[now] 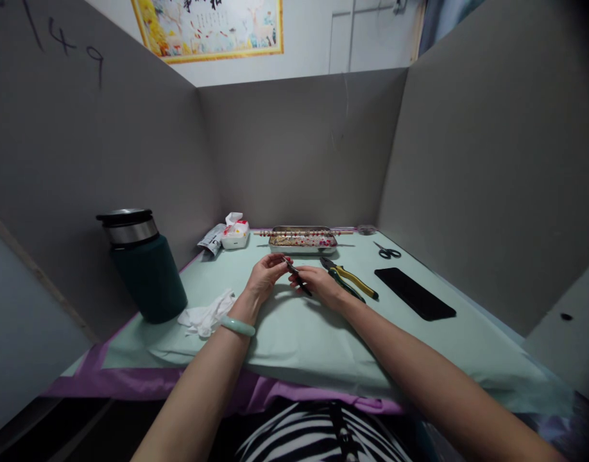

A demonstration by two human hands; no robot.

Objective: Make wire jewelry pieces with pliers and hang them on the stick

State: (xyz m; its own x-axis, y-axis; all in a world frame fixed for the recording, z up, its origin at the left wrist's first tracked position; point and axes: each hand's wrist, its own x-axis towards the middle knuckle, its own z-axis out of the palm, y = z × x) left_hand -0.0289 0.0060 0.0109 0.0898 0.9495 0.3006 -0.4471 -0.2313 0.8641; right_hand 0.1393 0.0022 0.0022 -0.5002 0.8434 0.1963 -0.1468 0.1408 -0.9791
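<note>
Both hands meet over the middle of the pale green mat [294, 333]; the left hand [264, 274] and the right hand [319, 283] are close together, each pinching 1 small dark tool [298, 280] between them; what kind of tool it is cannot be told; its long axis slants from upper left, at the left fingertips, down toward the right hand, which covers more of it; the yellow-handled pliers [349, 279] lie just beside the right hand, nearer to it than to the left; the bead tray [303, 240] sits beyond both hands.
</note>
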